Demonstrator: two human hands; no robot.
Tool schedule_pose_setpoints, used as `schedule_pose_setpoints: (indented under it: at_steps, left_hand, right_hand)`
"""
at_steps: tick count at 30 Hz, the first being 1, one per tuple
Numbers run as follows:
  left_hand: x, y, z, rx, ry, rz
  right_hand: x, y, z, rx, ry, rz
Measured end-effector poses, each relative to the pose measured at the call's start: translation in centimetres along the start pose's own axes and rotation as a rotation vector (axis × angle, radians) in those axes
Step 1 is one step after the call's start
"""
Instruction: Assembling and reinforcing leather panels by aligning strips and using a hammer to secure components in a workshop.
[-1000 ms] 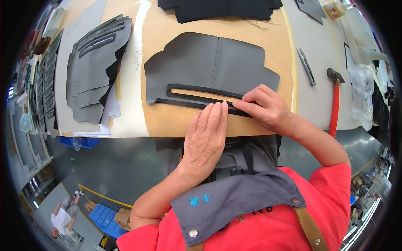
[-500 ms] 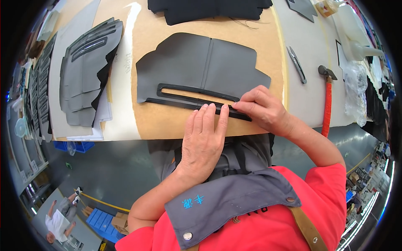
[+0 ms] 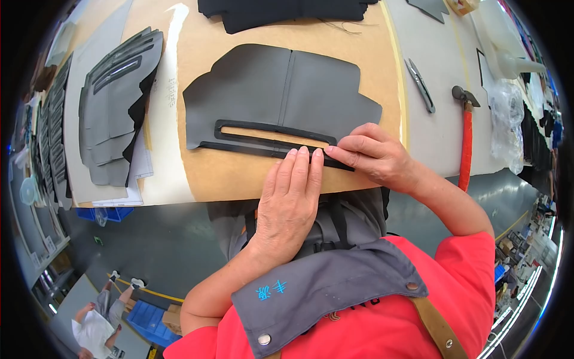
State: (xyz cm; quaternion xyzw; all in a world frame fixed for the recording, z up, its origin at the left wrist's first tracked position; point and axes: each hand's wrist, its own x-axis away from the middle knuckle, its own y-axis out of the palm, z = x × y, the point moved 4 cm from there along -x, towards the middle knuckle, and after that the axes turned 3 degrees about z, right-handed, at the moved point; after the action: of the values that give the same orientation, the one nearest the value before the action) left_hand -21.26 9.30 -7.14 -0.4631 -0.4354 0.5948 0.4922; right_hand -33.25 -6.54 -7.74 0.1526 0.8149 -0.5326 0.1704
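Note:
A grey leather-like panel [image 3: 251,84] lies flat on the tan work board, with a seam running down its middle. Black strip [image 3: 239,124] frames a long narrow slot in it, and a second black strip [image 3: 230,148] runs along its near edge. My left hand [image 3: 289,197] rests palm down, fingers stretched out, their tips on the near strip below the slot. At the slot's right end, my right hand [image 3: 379,157] is closed, thumb and forefinger pinching at the black edging. What exactly sits between those fingertips is hidden.
Right of the board lie thread snips [image 3: 420,85] and a red-handled hammer [image 3: 466,137], with a clear plastic bag [image 3: 507,128] beyond. Stacked grey panels [image 3: 110,134] lie at the left, black pieces [image 3: 281,15] at the far side. Another person [image 3: 92,329] is in the background, lower left.
The view has shifted a little, so the panel and table things appear slightly further left. Both hands keep nearly the same pose on the panel. The person in the background has moved.

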Motion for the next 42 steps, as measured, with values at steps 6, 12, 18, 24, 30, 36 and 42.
schedule_pose_setpoints:
  at_steps: [6, 12, 18, 24, 30, 36, 42]
  left_hand:
    - [-0.2, -0.1, -0.2, -0.047, 0.033, -0.006]
    - [-0.1, -1.4, 0.0, 0.21, 0.005, -0.008]
    - [2.3, -2.3, -4.3, 0.267, 0.031, 0.132]
    - [2.3, -1.5, -6.8, 0.228, -0.053, 0.153]
    - [2.0, -1.7, -6.8, 0.221, -0.062, 0.094]
    - [2.0, -1.9, -6.6, 0.203, -0.052, 0.051]
    - [2.0, -1.9, -6.6, 0.187, -0.028, 0.035]
  right_hand:
    - [0.4, -0.1, 0.0, 0.029, -0.084, -0.009]
    - [0.1, -1.0, 0.6, -0.042, 0.027, -0.021]
    - [-3.4, 0.3, -0.9, -0.15, 0.201, 0.044]
    - [-4.3, 3.2, -1.5, -0.14, 0.073, 0.005]
    - [-3.9, 3.0, -1.5, 0.048, -0.122, -0.098]
    - [-3.8, 3.0, -1.4, 0.072, -0.168, -0.105]
    - [-3.3, 3.1, -1.2, 0.064, -0.161, -0.073]
